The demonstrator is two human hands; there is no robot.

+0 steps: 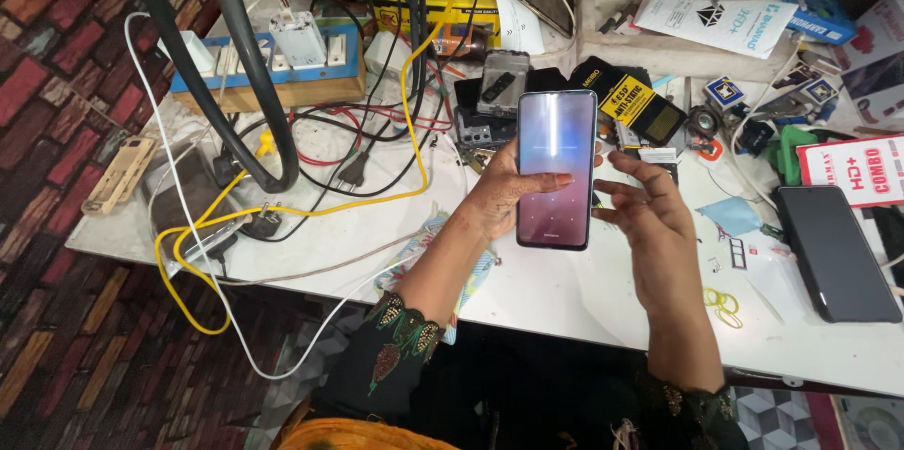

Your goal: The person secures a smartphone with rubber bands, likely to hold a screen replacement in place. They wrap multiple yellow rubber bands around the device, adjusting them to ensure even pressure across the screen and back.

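Left hand [504,191] grips a smartphone [556,168] from behind and along its left side, thumb laid across the lit screen about mid-height. Phone is upright, held above the white counter [565,299], roughly mid-counter and closer to the near edge than the far one. Right hand [650,215] is open and empty, fingers loosely spread just beside the phone's right edge, apparently not touching it.

Judgement on handling: the glass face is slick and the hold is one-handed, so the grip is best kept low on the body with the thumb light on the screen; the right hand does well to steady the free edge before any tap or swipe. Keeping the phone over the counter rather than past its near edge means a slip lands on the surface.

Room to move: directly below the phone the counter is mostly bare. Left side is crowded, with a yellow cable [311,210] looping toward the near-left corner and black cables [235,55] coming down from the far-left corner near a power strip [282,55]. Toward the right edge lies a dark phone [836,252], face up, with yellow rubber bands [723,304] between it and the right hand. Far edge is packed with boxes and small parts [716,102]; best clearance is straight down or toward the near edge.
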